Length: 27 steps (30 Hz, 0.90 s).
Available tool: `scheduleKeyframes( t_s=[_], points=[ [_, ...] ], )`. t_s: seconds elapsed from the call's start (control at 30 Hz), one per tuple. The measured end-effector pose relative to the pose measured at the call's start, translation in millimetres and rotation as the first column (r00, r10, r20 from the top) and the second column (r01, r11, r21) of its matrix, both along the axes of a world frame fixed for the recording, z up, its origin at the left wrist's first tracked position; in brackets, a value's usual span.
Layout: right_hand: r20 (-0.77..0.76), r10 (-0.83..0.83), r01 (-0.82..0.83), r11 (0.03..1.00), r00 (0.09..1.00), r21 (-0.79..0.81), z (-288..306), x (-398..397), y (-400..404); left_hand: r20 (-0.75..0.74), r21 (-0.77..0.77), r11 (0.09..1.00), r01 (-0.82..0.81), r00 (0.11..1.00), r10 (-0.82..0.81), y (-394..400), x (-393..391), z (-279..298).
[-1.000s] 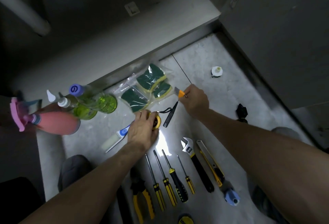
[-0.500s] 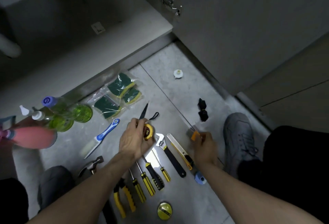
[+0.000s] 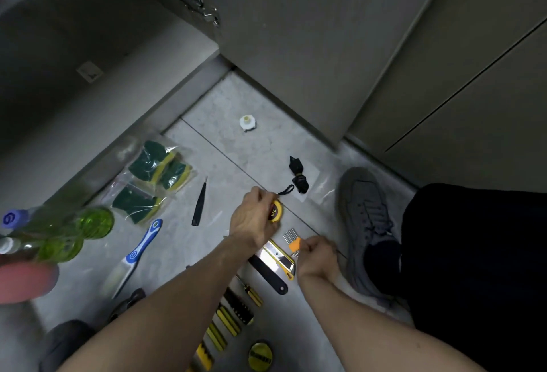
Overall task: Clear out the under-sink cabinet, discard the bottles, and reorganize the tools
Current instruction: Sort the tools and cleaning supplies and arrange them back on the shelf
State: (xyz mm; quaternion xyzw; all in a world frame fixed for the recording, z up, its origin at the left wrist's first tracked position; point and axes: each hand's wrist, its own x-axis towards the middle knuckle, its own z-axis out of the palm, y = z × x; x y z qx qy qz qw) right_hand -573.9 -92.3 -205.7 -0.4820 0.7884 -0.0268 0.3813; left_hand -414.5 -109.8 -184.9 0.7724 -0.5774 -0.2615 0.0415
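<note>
Left hand [image 3: 251, 220] curls its fingers around a small yellow tape measure [image 3: 275, 211]; right hand [image 3: 315, 256] pinches an orange-holdered set of thin metal keys [image 3: 293, 240] — both low over the grey tiled floor [image 3: 225, 146].

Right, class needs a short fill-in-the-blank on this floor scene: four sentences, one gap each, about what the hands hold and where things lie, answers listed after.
1. The left hand grips a yellow ____ marked 2m.
2. The right hand pinches a set of hex keys in an ____ holder.
3. The sponges lie sealed in clear ____ bags.
4. The white cap sits on the floor near the open cabinet ____.

Missing words: tape measure; orange; plastic; door
</note>
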Motion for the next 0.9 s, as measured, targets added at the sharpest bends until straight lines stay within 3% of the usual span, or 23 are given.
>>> scheduleKeyframes(
  t_s=[0.1, 0.23, 0.4, 0.53, 0.7, 0.9],
  points=[
    [0.023, -0.034, 0.035, 0.999, 0.999, -0.036, 1, 0, 1, 0.004, 0.059, 0.997, 0.047, 0.999, -0.047, -8, 2, -8],
    [0.097, -0.011, 0.03, 0.98, 0.995, -0.197, 10, 11, -10, -0.014, 0.059, 0.996, 0.07, 0.998, -0.069, -8, 5, -5],
    [0.176, 0.26, -0.181, 0.912, 0.949, -0.369, 23, 47, -51, -0.068, -0.047, 0.996, -0.081, 0.995, 0.078, 24, 36, 17],
    [0.112, 0.648, -0.524, 0.695, 0.754, -0.491, 28, 91, -77, 0.017, -0.022, 0.981, -0.194, 0.981, 0.194, 67, 84, 39],
    [0.035, 0.822, -0.774, 0.548, 0.568, -0.318, 17, 157, -72, 0.147, 0.05, 0.895, -0.443, 0.89, 0.432, 126, 146, 45],
    [-0.053, 0.83, -0.822, 0.538, 0.555, -0.189, 0, 207, -45, 0.197, 0.156, 0.781, -0.605, 0.794, 0.575, 183, 188, 22]
  ],
)
